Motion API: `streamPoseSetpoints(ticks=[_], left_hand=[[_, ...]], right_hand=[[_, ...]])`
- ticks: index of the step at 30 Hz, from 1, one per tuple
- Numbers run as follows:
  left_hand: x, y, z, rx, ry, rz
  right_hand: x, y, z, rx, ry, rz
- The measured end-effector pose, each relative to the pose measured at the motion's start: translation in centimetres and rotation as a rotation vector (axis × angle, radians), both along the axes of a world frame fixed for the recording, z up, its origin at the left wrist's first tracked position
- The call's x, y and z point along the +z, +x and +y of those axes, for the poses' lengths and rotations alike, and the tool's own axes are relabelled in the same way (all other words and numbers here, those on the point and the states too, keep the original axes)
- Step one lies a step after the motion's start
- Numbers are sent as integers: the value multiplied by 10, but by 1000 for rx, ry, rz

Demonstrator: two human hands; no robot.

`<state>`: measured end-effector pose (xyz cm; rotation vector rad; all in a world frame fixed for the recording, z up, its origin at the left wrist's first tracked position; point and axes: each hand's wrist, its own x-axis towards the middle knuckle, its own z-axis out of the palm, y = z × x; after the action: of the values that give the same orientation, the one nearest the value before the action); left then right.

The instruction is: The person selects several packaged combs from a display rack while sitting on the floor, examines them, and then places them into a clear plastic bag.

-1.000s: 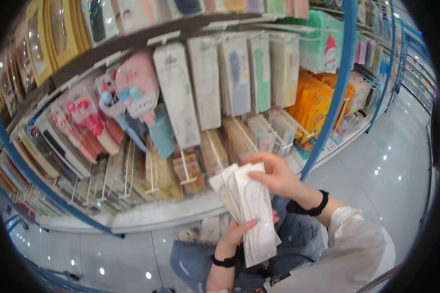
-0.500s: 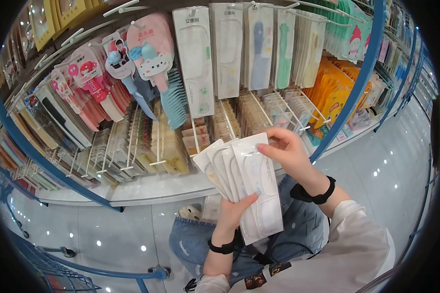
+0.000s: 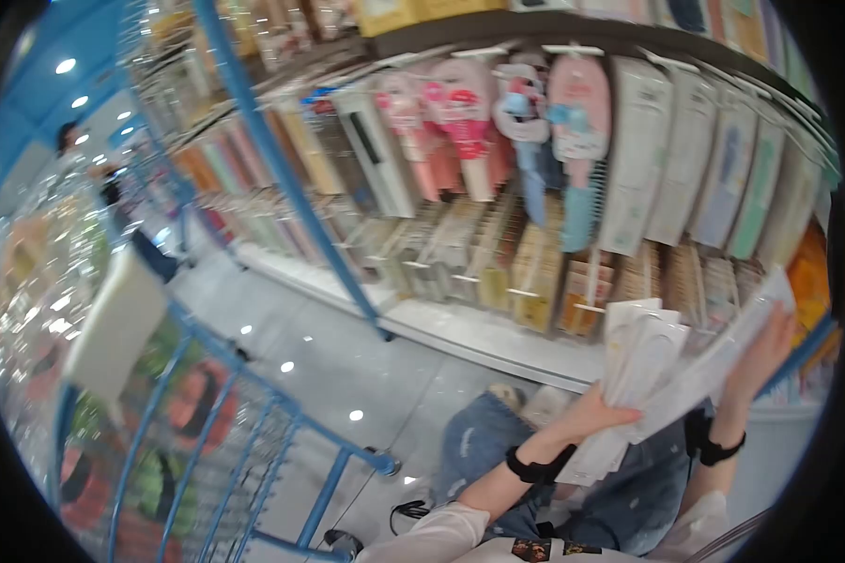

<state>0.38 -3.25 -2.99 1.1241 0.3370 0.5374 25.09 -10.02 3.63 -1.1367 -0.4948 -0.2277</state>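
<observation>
My left hand [image 3: 596, 413] is closed round the lower part of several slim white comb packets [image 3: 640, 357], fanned out with their tops toward the shelf. One long white comb packet [image 3: 709, 371] leans away from the others to the right. Its top end is gripped by my right hand [image 3: 762, 357], while its lower end stays by my left thumb. Both hands are above my knees, in front of the rack. Motion blur hides the print on the packets.
Hooks on the rack hold pink hairbrushes [image 3: 460, 113], a blue comb [image 3: 577, 211] and white packets [image 3: 637, 155]. A blue post [image 3: 282, 169] stands left of them. A blue cart [image 3: 244, 422] with wrapped goods is at left. A person [image 3: 127, 202] is farther down the aisle.
My view has swung left, bringing the cart and a person into sight. My right hand has moved outward, tilting one comb packet away from the fan in my left hand.
</observation>
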Motion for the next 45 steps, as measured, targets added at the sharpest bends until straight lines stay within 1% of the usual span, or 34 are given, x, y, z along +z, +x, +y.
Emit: streamPoseSetpoints(ticks=[1,3,4,6,7,9,12,13,15,16,17,19,21,22,23,25,27,29,30,31,33,35,38,39,40,41,42,43,45], left_hand=[[-1,-1,1,30,58,26],[-2,-6,1,62,170,86],[5,-11,-2,86,212,82],[25,-21,-16,212,224,135],[34,-26,-24,269,224,157],[44,-40,-31,391,185,100],[45,-67,-38,558,103,52],[46,-76,-41,612,75,47],[58,-94,-52,677,97,1],[64,-101,-58,707,109,-22],[68,-107,-64,722,139,14],[75,-115,-76,746,194,85],[76,-118,-84,745,236,214],[74,-118,-86,733,255,260],[72,-117,-88,721,274,305],[69,-110,-91,624,310,361],[64,-102,-93,546,333,405],[59,-92,-92,476,347,441],[56,-88,-91,454,355,449],[51,-84,-89,431,362,458],[47,-77,-85,404,381,462],[46,-70,-82,406,404,449],[43,-66,-71,546,277,447],[40,-67,-66,572,108,336],[36,-71,-59,593,-57,227],[31,-76,-51,611,-223,116],[17,-83,-42,655,-240,122],[3,-95,-32,601,-353,48],[-29,-120,-10,477,-583,-99]], right_hand=[[-2,10,-3,-70,48,14],[9,12,-16,59,253,298],[7,13,-20,86,319,360],[-4,15,-28,123,435,487],[-8,4,-29,160,409,492],[-18,-24,-35,224,353,489],[-66,-33,-51,463,240,653],[-75,-38,-57,538,183,642],[-87,-51,-72,681,72,614],[-93,-48,-81,752,-93,542],[-98,-42,-92,818,-258,466],[-96,-42,-101,871,-483,226],[-85,-48,-103,837,-600,-96],[-66,-59,-102,796,-545,-305],[-54,-71,-102,841,-559,-309],[-44,-87,-102,1071,-728,-407],[-20,-112,-103,1375,-788,-308],[-39,-127,-99,1373,-762,-487],[-50,-136,-96,1383,-730,-431],[-65,-141,-92,1343,-639,-474],[-78,-151,-88,1457,-476,-202],[-91,-154,-83,1483,-398,-46],[-85,-152,-73,1485,-266,104],[-82,-152,-70,1478,-221,140],[-85,-148,-64,1347,-194,78],[-77,-138,-60,1264,-220,14],[-68,-127,-53,1206,-226,-52],[-58,-116,-47,1146,-235,-117],[-30,-98,-32,1041,-216,-148]])
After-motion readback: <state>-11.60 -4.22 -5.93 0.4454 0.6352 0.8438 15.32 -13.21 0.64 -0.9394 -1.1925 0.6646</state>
